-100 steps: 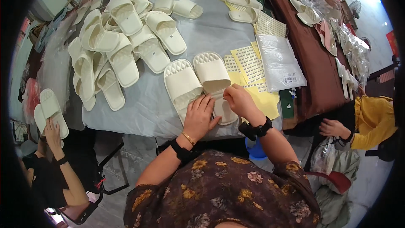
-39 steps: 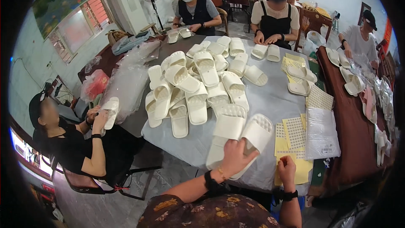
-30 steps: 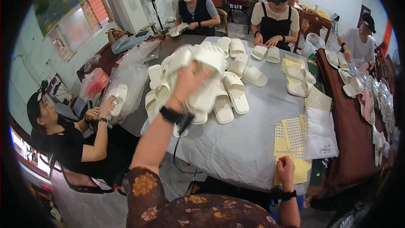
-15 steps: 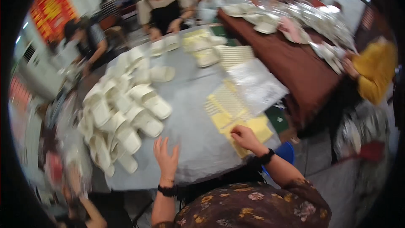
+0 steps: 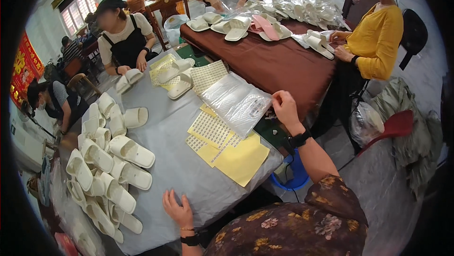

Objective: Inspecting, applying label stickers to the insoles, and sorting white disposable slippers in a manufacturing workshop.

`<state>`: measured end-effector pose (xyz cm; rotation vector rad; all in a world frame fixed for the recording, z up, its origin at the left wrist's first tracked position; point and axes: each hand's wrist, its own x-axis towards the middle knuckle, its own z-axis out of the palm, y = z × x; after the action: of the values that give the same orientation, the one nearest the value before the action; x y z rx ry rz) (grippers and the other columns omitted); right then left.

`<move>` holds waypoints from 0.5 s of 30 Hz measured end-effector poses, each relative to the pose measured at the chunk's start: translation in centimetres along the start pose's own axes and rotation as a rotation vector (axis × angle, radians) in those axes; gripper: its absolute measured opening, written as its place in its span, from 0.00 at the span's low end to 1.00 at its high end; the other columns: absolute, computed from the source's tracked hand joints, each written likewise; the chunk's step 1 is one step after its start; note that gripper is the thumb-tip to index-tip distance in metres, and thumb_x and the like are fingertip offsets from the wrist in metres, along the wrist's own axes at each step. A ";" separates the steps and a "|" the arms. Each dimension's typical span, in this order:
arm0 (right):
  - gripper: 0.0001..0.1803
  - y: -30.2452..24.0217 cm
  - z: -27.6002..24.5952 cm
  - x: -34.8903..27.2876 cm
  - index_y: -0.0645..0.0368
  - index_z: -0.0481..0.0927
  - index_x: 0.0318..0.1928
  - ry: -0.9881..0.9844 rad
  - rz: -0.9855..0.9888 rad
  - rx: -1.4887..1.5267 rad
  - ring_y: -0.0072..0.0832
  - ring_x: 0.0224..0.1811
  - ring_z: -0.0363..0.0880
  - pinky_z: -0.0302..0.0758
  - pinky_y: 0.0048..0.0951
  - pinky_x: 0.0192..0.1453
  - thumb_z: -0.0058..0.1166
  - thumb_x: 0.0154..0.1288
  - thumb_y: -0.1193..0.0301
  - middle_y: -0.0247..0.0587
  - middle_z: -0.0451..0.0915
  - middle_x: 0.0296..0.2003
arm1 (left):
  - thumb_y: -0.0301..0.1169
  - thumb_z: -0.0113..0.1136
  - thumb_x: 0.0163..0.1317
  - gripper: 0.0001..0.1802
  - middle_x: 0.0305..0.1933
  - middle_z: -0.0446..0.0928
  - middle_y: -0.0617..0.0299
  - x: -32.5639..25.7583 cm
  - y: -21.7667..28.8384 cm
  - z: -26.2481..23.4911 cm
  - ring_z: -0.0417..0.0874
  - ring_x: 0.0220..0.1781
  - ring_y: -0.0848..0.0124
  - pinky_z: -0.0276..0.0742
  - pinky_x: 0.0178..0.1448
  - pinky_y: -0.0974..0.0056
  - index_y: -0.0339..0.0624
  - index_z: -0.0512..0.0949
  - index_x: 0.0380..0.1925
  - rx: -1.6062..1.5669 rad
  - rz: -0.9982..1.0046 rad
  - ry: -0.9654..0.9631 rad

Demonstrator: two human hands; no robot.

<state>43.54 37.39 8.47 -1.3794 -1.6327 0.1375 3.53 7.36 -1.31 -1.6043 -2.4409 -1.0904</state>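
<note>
My right hand (image 5: 286,110) is at the right corner of a flat stack of clear plastic bags (image 5: 231,96), its fingers curled in a pinch on the bag edge. Beneath and beside the bags lie yellow sticker sheets (image 5: 242,160) with rows of small labels. Near the table's front edge is my left hand (image 5: 178,209), fingers apart and holding nothing. To its left, cream slippers (image 5: 132,152) lie heaped on the grey-covered table (image 5: 165,119). Another pair of cream slippers (image 5: 179,83) rests on sheets farther back.
A brown-covered table (image 5: 283,66) at the right bears slippers, one pink slipper (image 5: 266,27) and bagged slippers (image 5: 321,7). Co-workers sit or stand around both tables; one across from me holds slippers (image 5: 128,80). A blue bucket (image 5: 295,171) and a red dustpan (image 5: 395,128) are on the floor.
My view has turned to the right. My right hand has moved from above the yellow sheets to the plastic bags' corner. The left hand appears lower, close to the table edge.
</note>
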 end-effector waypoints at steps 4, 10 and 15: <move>0.15 2.6 -0.1 0.9 0.53 0.80 0.46 0.073 -0.024 -0.416 0.46 0.55 0.74 0.72 0.48 0.56 0.62 0.58 0.66 0.43 0.79 0.49 | 0.38 0.63 0.61 0.26 0.65 0.71 0.44 -0.2 -1.4 0.2 0.66 0.69 0.45 0.60 0.72 0.44 0.34 0.75 0.56 0.061 -0.004 0.015; 0.19 4.5 -1.7 -0.3 0.51 0.78 0.50 0.090 -0.052 -0.588 0.42 0.61 0.71 0.67 0.47 0.62 0.62 0.59 0.63 0.39 0.77 0.54 | 0.38 0.63 0.60 0.25 0.63 0.72 0.43 -0.5 -0.2 0.7 0.68 0.67 0.44 0.61 0.70 0.44 0.35 0.76 0.55 0.071 0.021 0.026; 0.19 3.7 -0.5 -0.7 0.53 0.77 0.51 0.073 -0.062 -0.611 0.42 0.62 0.70 0.66 0.46 0.64 0.61 0.60 0.64 0.40 0.76 0.56 | 0.39 0.65 0.58 0.25 0.61 0.73 0.44 -1.0 -1.2 0.7 0.70 0.65 0.45 0.63 0.69 0.44 0.35 0.78 0.52 0.098 0.030 0.068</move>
<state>46.39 37.87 6.03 -1.7520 -1.7264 -0.4805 3.21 6.65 -2.85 -1.5436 -2.3797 -0.9882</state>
